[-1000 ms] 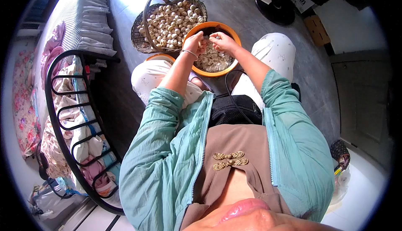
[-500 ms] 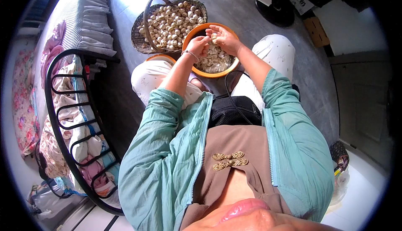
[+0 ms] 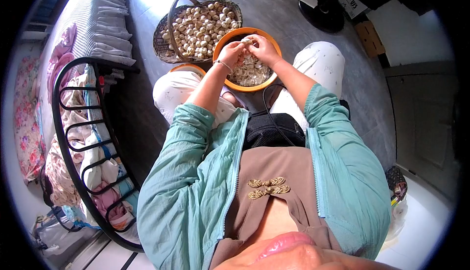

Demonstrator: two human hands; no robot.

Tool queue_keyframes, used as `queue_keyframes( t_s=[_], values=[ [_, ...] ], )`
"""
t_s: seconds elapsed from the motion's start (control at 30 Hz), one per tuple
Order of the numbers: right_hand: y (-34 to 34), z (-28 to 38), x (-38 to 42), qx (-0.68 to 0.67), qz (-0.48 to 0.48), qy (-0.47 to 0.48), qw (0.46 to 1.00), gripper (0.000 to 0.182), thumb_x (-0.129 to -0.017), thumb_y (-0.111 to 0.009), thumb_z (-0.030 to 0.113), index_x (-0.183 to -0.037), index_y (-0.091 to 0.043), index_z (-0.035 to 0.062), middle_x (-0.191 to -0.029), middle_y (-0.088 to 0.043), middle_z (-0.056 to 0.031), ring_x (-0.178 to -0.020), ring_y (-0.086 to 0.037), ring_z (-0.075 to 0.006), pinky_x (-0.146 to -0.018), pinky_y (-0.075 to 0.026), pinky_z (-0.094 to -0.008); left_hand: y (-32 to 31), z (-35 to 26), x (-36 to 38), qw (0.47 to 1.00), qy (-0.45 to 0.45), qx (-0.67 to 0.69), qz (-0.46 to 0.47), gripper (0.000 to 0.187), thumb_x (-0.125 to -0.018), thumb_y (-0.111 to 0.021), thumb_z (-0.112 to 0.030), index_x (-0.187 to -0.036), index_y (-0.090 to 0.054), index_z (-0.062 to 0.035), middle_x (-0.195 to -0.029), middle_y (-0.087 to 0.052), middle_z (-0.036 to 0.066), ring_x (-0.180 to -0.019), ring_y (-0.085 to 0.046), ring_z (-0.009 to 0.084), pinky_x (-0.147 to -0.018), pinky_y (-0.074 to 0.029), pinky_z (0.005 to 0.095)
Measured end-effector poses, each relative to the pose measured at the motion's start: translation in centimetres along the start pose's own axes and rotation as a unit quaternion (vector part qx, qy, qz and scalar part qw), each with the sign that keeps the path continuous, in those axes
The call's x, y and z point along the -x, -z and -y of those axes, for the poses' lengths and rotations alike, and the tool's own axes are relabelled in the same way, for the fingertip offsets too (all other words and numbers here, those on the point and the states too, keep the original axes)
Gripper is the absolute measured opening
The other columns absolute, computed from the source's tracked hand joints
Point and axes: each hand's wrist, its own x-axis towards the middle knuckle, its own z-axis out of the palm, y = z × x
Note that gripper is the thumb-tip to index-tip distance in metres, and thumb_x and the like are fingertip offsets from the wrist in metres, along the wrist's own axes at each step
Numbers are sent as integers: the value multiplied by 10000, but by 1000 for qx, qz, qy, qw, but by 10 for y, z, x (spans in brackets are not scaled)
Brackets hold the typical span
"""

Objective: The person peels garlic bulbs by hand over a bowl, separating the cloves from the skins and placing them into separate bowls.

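Observation:
My two hands meet over an orange-rimmed tub between my knees. A whitish garlic bulb, mostly covered by fingers, sits at the fingertips. My right hand is curled round it from the right. From the left, my left hand, with a bracelet at the wrist, pinches at the same spot; its fingertips are partly hidden. Pale garlic cloves and papery skins lie in the tub below. Just beyond, to the left, stands a wicker basket heaped with whole garlic bulbs.
Another orange-rimmed container shows partly behind my left knee. A black metal rail with cloths and a bed stand at the left. Farther off at the right are a round black base and a cardboard box.
My right hand has turned from palm up to fingers curled over the garlic bulb. Both hands have come closer together, and my left fingers now meet the right ones.

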Motion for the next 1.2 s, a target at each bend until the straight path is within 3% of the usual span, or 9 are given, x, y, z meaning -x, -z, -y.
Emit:
queue_keyframes(
  t_s=[0.1, 0.2, 0.3, 0.47, 0.73, 0.8, 0.83, 0.9, 1.2],
  values=[
    [2, 10, 5, 110, -67, 68, 989, 275, -744, -610, 94, -1012, -571, 47, -953, -576, -124, -858, -578, -274, -771, -469, -347, -1, -4, 3, 1000, -3, 6, 3, 206, -898, -524, -265, -957, -578, -76, -691, -574, -9, -484, -439, 52, -414, -315, 192],
    [5, 24, 10, 147, -35, 97, 984, 259, -746, -594, 83, -1002, -580, 43, -980, -554, -133, -916, -557, -294, -814, -455, -364, -3, -8, 6, 1000, 11, 15, 2, 209, -883, -541, -271, -940, -581, -75, -688, -565, -8, -495, -446, 59, -418, -312, 200],
    [3, 29, 10, 190, -41, 151, 969, 273, -744, -594, 34, -1016, -579, 42, -927, -566, -115, -878, -576, -251, -765, -467, -322, 0, -5, 2, 1000, -9, 18, -12, 222, -848, -575, -279, -906, -571, -64, -681, -536, -10, -484, -431, 57, -407, -327, 204],
    [4, 34, 12, 178, -13, 146, 973, 287, -749, -587, 31, -1035, -591, 56, -979, -566, -118, -928, -558, -268, -819, -452, -336, 1, -7, 2, 998, -16, -48, -28, 152, -860, -505, -215, -857, -557, -72, -687, -518, 14, -499, -437, 86, -424, -321, 218],
    [5, 38, 11, 149, 11, 140, 979, 321, -759, -589, 42, -1077, -594, 85, -999, -581, -117, -957, -552, -288, -861, -441, -346, 6, 3, -6, 998, -24, -3, -54, 90, -845, -495, -140, -827, -527, -58, -619, -509, 18, -444, -425, 78, -361, -315, 213],
    [2, 34, 10, 134, -22, 124, 983, 247, -832, -577, 83, -1075, -592, 40, -940, -599, -77, -846, -584, -180, -753, -472, -279, 5, 3, -6, 998, -25, -7, -52, 90, -849, -504, -140, -839, -533, -56, -611, -505, 15, -435, -420, 78, -354, -308, 212],
    [2, 32, 10, 134, -23, 124, 983, 247, -832, -577, 83, -1075, -592, 40, -940, -599, -77, -846, -584, -180, -753, -472, -279, 4, 3, -5, 998, -16, -4, -53, 101, -861, -509, -150, -850, -550, -58, -620, -502, 5, -447, -414, 75, -368, -307, 209],
    [2, 24, 8, -131, 15, -68, 989, 243, -885, -541, 143, -1097, -572, 27, -913, -600, -46, -798, -578, -117, -711, -479, -244, 3, 1, -3, 999, -8, -2, -54, 113, -873, -515, -160, -862, -567, -61, -629, -498, -5, -458, -408, 73, -381, -306, 206],
    [6, 16, 3, -240, 41, -140, 960, 275, -911, -514, 199, -1132, -532, 37, -897, -590, -26, -788, -568, -87, -711, -487, -227, 7, -3, -2, 997, 0, 75, 3, 174, -884, -542, -204, -981, -592, -69, -673, -503, -34, -511, -421, 56, -423, -322, 189]
  ],
)
